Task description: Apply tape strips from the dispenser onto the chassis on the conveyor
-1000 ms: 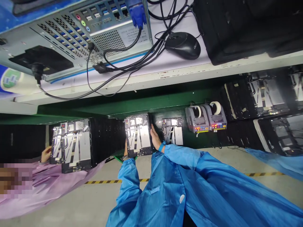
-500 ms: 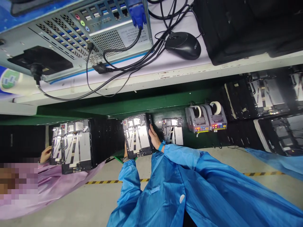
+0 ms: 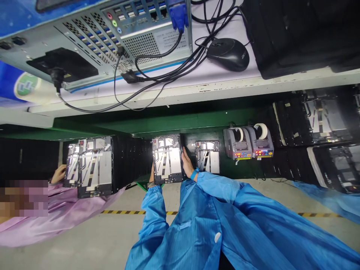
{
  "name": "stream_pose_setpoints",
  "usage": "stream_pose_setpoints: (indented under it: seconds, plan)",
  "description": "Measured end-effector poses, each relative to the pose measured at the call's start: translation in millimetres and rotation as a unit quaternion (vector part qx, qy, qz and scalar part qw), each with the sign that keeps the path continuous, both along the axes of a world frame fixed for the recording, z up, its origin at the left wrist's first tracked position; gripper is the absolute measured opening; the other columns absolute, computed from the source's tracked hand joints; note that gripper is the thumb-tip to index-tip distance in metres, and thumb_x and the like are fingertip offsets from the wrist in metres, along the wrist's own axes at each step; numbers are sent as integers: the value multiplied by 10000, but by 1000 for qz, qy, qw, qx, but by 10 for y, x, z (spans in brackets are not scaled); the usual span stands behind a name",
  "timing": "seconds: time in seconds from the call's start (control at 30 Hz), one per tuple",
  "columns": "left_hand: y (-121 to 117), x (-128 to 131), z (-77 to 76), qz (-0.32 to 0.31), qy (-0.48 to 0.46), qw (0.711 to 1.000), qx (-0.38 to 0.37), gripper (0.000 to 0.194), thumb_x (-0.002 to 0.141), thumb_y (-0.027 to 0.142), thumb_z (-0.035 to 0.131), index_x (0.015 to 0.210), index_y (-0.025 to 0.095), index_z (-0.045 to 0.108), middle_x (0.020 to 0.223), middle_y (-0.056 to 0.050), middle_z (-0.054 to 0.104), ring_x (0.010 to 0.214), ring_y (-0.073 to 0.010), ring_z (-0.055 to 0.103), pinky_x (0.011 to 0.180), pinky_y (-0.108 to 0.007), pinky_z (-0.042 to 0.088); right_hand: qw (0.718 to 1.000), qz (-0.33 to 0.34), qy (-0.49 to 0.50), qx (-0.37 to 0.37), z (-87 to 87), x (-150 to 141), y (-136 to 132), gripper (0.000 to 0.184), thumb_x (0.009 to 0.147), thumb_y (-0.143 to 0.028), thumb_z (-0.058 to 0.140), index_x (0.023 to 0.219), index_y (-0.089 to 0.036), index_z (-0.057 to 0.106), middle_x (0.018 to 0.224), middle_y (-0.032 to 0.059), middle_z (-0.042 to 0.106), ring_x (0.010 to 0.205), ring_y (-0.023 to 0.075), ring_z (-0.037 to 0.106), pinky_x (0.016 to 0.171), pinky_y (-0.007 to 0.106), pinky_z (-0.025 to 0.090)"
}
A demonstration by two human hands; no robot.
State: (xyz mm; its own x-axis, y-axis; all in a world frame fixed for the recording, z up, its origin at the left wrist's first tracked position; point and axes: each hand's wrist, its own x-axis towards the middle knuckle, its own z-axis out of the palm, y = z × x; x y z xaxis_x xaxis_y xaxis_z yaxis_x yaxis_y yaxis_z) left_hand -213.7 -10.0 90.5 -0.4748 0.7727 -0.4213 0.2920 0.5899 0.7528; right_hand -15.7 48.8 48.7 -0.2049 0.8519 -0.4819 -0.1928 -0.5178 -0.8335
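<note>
Now L hand (image 3: 152, 174), R hand (image 3: 186, 163) on flat metal tablet chassis (image 3: 167, 159)

The panel (image 3: 168, 159) is silver with black stripes, the mat (image 3: 157, 125) dark green. The smock (image 3: 197, 225) is bright blue, the wristband (image 3: 194, 174) deeper blue, the co-worker's smock (image 3: 56, 225) pale pink, and the floor tape (image 3: 135, 212) striped yellow and black.

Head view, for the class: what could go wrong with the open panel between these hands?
The panel is held only at its side edges by the left hand and right hand, so it might slip. Its exposed cables could snag on fingers. The right hand sits beside a second panel it might knock.
</note>
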Motion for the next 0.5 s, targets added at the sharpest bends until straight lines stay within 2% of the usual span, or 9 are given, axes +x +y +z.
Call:
stream_pose_setpoints:
  seconds: [0.07, 0.13, 0.2, 0.27, 0.37, 0.43, 0.5]
  plan:
    - [23, -30, -27, 55, -47, 997, 17, 532, 959, 336, 517, 1421, 73, 529, 1476, -161, 585, 1451, -258, 465, 1241, -386, 312, 1000, 5, -7, 5, 15, 27, 21, 885, 937, -792, 379, 1653, -290, 241, 1710, -62, 180, 1603, 176, 111, 1318, 417, 67]
    - [-31, -1, -65, 131, -112, 984, 40, 603, 1029, 461, 321, 1486, 95, 465, 1485, -142, 581, 1389, -219, 534, 1163, -368, 405, 999, 5, -28, 18, 61, 63, 134, 879, 943, -781, 378, 1652, -278, 253, 1715, -56, 160, 1604, 180, 112, 1318, 412, 53]
    - [-166, 108, -108, 215, -162, 961, 65, 688, 1035, 534, 158, 1509, 122, 439, 1476, -141, 589, 1343, -226, 580, 1081, -382, 477, 998, -5, -50, 49, 133, 85, 360, 850, 946, -766, 395, 1641, -289, 294, 1719, -62, 149, 1604, 188, 113, 1318, 412, 43]
    - [-324, 286, -143, 286, -189, 935, 92, 704, 1012, 578, 171, 1480, 153, 481, 1435, -141, 623, 1340, -264, 587, 1047, -420, 505, 994, -5, -60, 96, 210, 73, 663, 788, 946, -746, 426, 1604, -314, 383, 1709, -64, 216, 1601, 202, 130, 1315, 425, 52]
    - [-424, 579, -148, 273, -194, 936, 110, 803, 990, 615, 61, 1443, 153, 537, 1409, -161, 641, 1337, -295, 590, 1030, -460, 518, 984, 27, -63, 162, 288, -11, 1084, 668, 938, -726, 466, 1437, -307, 612, 1599, -13, 458, 1560, 247, 258, 1301, 431, 127]
    - [-360, 718, -128, 237, -168, 952, 92, 888, 977, 594, -45, 1425, 128, 564, 1430, -167, 626, 1346, -279, 587, 1027, -420, 523, 979, 42, -81, 183, 312, -88, 1250, 601, 937, -716, 466, 1260, -282, 726, 1439, 33, 605, 1471, 271, 399, 1274, 425, 218]
    - [-247, 781, -112, 216, -141, 963, 75, 907, 977, 549, -86, 1409, 118, 585, 1456, -152, 610, 1360, -250, 576, 1023, -377, 522, 975, 44, -111, 187, 328, -157, 1326, 558, 951, -696, 434, 1111, -272, 761, 1274, 54, 680, 1362, 279, 495, 1236, 430, 289]
